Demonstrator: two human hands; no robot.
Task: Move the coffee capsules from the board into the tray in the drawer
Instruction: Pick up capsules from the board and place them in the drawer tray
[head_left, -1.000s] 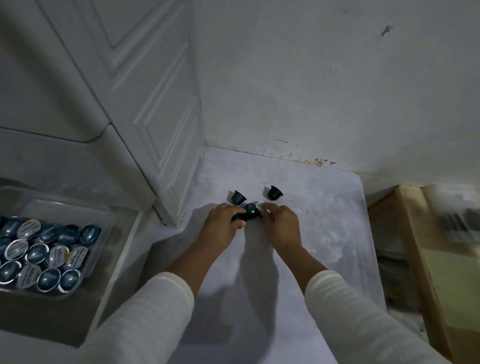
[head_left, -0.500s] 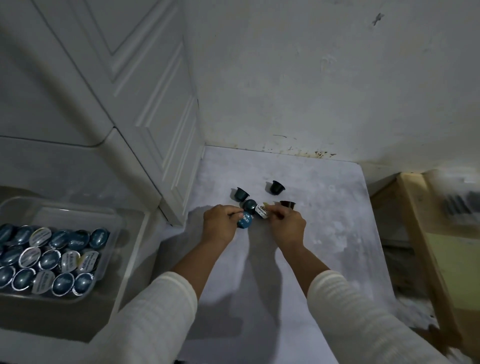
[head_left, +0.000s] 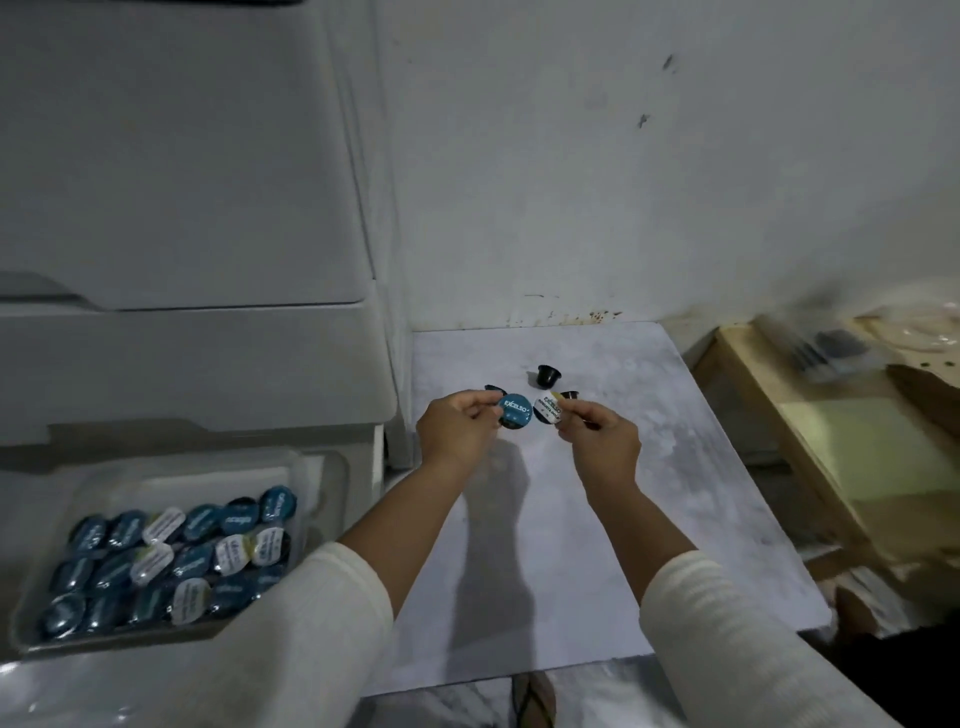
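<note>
My left hand (head_left: 457, 428) pinches a blue-lidded coffee capsule (head_left: 515, 410) above the pale grey board (head_left: 675, 467). My right hand (head_left: 602, 441) pinches a white-lidded capsule (head_left: 548, 409) right beside it. Both lids face the camera. On the board behind them stands a dark capsule (head_left: 548, 375) upside down. Two more dark capsules, one (head_left: 493, 389) behind my left hand and one (head_left: 570, 396) behind my right, are partly hidden. At lower left, the clear tray (head_left: 317, 473) in the open drawer holds several blue and white capsules.
White cabinet fronts (head_left: 182, 208) rise above the drawer at left. A stained white wall (head_left: 649, 182) closes the board's far side. A wooden frame (head_left: 779, 431) with clutter sits to the right of the board. A sandal (head_left: 532, 701) lies below the board's near edge.
Both hands have lifted a capsule each off the board and turned the lids up. The camera has swung left, bringing the drawer tray further into view.
</note>
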